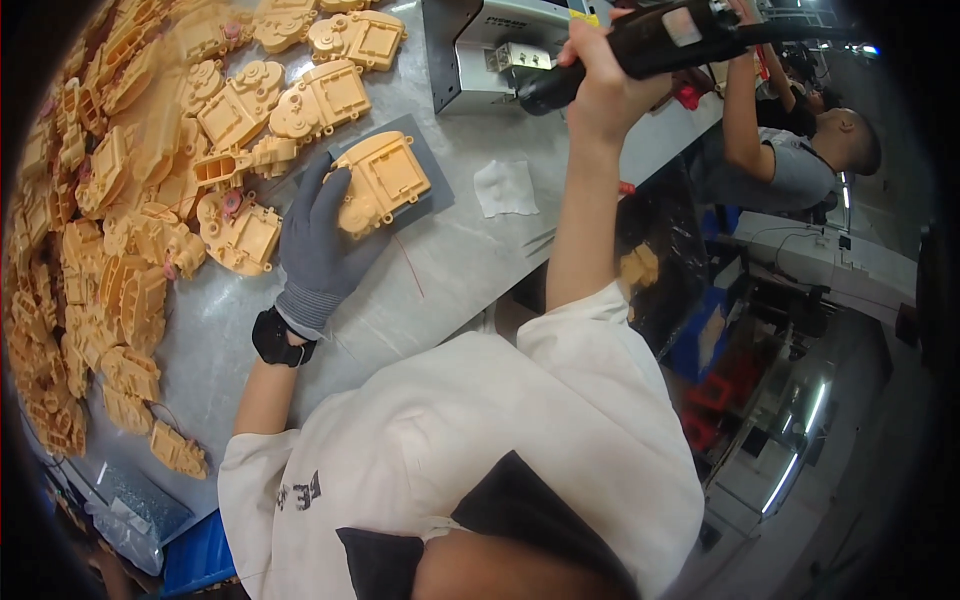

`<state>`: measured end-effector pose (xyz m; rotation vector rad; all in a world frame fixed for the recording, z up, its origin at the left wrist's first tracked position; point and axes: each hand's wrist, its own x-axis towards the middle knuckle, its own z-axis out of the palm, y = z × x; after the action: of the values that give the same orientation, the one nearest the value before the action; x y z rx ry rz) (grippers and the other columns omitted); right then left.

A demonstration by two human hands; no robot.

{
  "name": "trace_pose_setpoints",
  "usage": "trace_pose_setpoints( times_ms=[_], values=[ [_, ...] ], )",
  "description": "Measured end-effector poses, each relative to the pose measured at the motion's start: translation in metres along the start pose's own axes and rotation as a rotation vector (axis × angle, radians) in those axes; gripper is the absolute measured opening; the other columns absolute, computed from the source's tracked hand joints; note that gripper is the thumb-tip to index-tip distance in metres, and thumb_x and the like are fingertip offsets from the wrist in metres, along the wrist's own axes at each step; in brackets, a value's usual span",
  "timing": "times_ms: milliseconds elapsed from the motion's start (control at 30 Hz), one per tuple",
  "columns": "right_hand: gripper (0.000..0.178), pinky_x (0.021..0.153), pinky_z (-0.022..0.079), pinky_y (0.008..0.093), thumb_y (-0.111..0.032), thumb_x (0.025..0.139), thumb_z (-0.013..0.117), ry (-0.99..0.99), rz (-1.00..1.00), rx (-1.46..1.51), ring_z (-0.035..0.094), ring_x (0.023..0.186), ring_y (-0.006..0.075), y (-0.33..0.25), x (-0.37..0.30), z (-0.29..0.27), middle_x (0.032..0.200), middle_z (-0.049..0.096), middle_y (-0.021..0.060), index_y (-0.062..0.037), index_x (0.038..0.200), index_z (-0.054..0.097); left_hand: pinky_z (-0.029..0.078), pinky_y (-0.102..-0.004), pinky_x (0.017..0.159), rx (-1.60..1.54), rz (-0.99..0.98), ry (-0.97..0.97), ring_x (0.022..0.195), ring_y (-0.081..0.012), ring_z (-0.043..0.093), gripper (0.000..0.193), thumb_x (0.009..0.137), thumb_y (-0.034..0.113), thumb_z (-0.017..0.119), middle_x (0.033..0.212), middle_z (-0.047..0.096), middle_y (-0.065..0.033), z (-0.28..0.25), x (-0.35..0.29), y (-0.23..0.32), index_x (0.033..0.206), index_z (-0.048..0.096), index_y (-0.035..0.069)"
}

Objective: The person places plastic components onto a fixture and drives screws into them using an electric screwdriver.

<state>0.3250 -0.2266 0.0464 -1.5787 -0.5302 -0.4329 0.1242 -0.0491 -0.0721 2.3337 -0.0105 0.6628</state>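
Note:
My left hand, in a grey glove, grips the left side of a yellow plastic housing with a square recess. That housing lies on a dark grey pad on the table. A thin red wire trails from near it. Up at the top right, my bare right hand is wrapped round a black electric screwdriver with a cable at its right end. Its nose points left, close to the metal block on the front of a grey machine.
Many similar yellow housings are heaped over the table's left side. A white cloth lies right of the pad. A blue bin and clear plastic bag sit at lower left. A co-worker sits at the upper right.

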Motion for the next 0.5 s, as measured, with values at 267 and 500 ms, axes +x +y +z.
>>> trace_pose_setpoints(
  times_ms=[267,500],
  values=[
    [0.024,0.047,0.044,0.0271,0.008,0.067,0.061,0.208,-0.054,0.305,0.051,0.044,0.0149,-0.035,-0.01,-0.01,0.06,0.054,0.0074,0.0019,0.089,0.05,0.044,-0.0422,0.085,0.038,-0.02,0.03,0.104,-0.0336,0.052,0.074,0.059,0.027,0.079,0.12,0.047,-0.0155,0.002,-0.005,0.004,0.121,0.042,0.012],
    [0.013,0.043,0.035,0.0227,0.003,0.069,0.061,0.23,0.017,0.122,0.048,0.043,0.0108,-0.027,0.018,0.03,0.06,0.051,0.0028,-0.0017,0.07,0.049,0.043,-0.0411,0.086,0.033,-0.109,0.011,0.102,-0.0321,0.052,0.07,0.058,0.028,0.079,0.116,0.049,-0.0138,0.006,-0.007,0.006,0.117,0.045,0.013]
  ],
)
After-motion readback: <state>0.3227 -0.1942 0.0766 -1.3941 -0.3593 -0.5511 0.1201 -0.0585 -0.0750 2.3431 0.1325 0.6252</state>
